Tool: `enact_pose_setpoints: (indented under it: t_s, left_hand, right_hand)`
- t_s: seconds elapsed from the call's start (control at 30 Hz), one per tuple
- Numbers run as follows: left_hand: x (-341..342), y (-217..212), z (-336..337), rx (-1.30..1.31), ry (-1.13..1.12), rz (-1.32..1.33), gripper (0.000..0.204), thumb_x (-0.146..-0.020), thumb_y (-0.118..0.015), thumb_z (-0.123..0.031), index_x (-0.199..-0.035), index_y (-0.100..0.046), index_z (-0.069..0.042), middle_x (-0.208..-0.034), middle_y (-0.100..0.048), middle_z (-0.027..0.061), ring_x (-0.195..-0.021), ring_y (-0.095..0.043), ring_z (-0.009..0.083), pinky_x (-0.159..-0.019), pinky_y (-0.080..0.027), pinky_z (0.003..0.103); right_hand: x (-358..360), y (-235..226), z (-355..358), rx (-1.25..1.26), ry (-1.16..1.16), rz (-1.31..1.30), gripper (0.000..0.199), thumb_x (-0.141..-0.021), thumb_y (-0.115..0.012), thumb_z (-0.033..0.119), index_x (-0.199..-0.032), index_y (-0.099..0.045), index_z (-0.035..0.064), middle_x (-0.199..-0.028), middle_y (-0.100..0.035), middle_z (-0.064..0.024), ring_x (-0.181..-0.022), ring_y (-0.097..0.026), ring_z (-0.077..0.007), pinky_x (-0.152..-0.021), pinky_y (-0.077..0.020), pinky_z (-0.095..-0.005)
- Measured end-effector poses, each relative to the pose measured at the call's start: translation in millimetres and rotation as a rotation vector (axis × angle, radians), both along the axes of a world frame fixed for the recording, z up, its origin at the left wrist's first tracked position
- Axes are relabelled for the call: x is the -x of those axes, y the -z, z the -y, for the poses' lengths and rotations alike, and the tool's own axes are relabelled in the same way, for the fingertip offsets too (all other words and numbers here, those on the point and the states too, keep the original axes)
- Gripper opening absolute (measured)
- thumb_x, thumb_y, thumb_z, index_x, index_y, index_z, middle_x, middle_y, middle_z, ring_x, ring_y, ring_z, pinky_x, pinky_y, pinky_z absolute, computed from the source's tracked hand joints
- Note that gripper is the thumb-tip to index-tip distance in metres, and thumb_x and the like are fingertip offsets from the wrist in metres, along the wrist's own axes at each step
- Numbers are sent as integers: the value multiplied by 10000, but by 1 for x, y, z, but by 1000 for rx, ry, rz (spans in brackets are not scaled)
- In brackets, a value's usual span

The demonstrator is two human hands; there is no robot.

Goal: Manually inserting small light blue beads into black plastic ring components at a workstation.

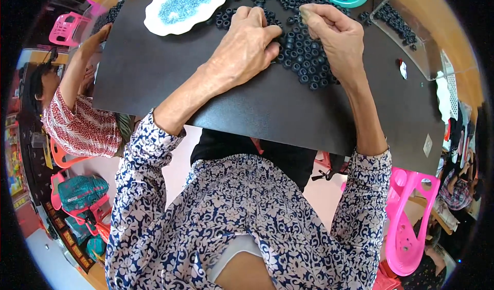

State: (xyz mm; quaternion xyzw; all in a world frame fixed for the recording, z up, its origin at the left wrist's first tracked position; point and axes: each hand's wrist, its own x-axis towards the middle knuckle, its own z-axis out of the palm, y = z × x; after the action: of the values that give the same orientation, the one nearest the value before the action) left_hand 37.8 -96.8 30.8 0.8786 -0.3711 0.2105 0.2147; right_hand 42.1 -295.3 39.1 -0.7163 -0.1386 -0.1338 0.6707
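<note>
Small black rings (307,58), apparently rubber, lie heaped under both hands.

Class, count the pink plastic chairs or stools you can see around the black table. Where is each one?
2. One pink chair is at the upper left, beyond the co-worker's arm. Another pink stool is at the lower right, beside the person's right sleeve. Others may be hidden under the black table.

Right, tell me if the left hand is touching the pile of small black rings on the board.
Touching. The head view shows the left hand lying on the black board, its fingers pressed into the black rings with no gap.
</note>
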Motion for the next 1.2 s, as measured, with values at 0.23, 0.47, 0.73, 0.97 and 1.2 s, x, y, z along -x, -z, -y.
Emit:
enact_pose_setpoints:
  t_s: [0.23,0.47,0.73,0.97,1.2]
  left_hand:
    - [5,-1,1,-31,-28,-16,197,-752,-690,-91,-904,-682,34,-954,-524,163,-948,-470,298,-863,-435,393]
    - [1,9,3,7,-32,-21,197,-755,-701,-108,-911,-691,12,-930,-527,157,-940,-474,294,-858,-433,404]
    - [-1,8,3,21,-13,-11,183,-780,-684,-105,-938,-690,-12,-908,-542,152,-945,-485,293,-860,-431,413]
    - [12,-16,-22,1013,284,-1185,250,-923,-631,-153,-1110,-638,13,-988,-680,102,-861,-643,151,-752,-517,247]
    - [27,-1,-30,1316,440,-1381,352,-950,-585,-184,-1221,-540,36,-1052,-651,186,-982,-629,216,-840,-512,296]
  right_hand:
    - [-3,6,2,-16,-39,-14,146,-873,-687,86,-986,-718,-1,-857,-678,8,-769,-598,-33,-679,-485,-170]
    - [0,4,-4,-23,-49,-38,190,-885,-686,100,-1040,-701,-10,-820,-645,9,-697,-517,-43,-627,-414,-187]
    - [1,2,-7,-51,-47,-57,185,-889,-677,88,-1044,-698,-12,-826,-647,-6,-706,-522,-53,-640,-419,-193]
    - [4,-3,-8,-199,-172,-134,194,-900,-645,38,-1077,-665,-37,-843,-619,-22,-703,-505,-77,-660,-430,-223]
    - [14,-7,-17,-139,-247,-123,174,-897,-620,-8,-1063,-657,-46,-864,-615,-32,-719,-514,-88,-671,-439,-238]
